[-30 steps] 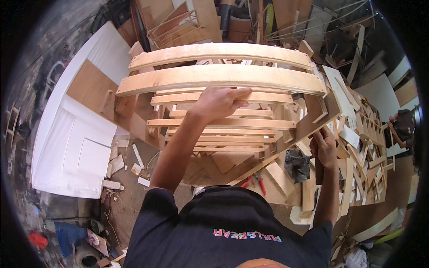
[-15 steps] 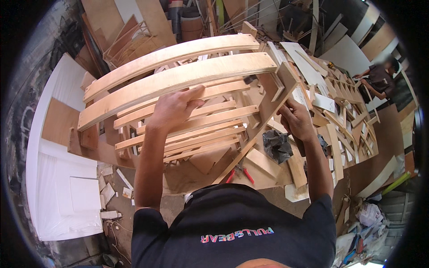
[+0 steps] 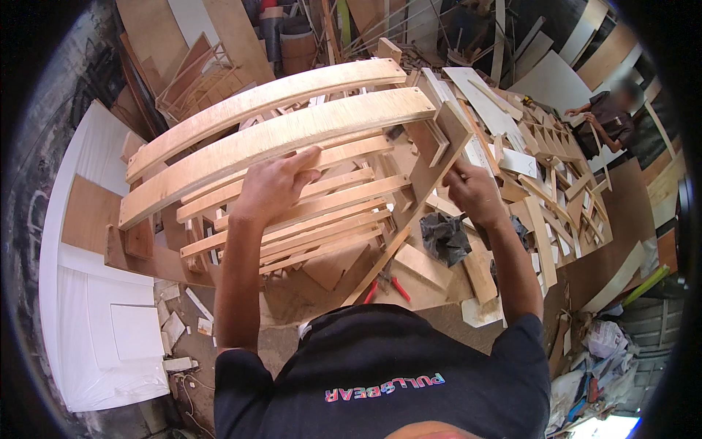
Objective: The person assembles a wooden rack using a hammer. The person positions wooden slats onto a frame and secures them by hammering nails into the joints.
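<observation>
A pale wooden slatted frame with long, slightly curved slats lies across the work surface before me. My left hand is over its middle, at the lower edge of the broad second slat; index finger and thumb are apart, the other fingers partly hidden. At the frame's right end stands a wooden side board. Against that board's lower edge my right hand is closed with curled fingers; what lies inside them is hidden. Red-handled pliers rest below the frame, near my body.
Black crumpled plastic lies below my right hand. Wood offcuts are heaped to the right, where another person stands. A white wrapped panel is at the left, with boards leaning behind the frame.
The whole view has shifted slightly, with the frame and both hands a little further left. My right hand's fingers look more tightly curled. The other person's arms have moved.
</observation>
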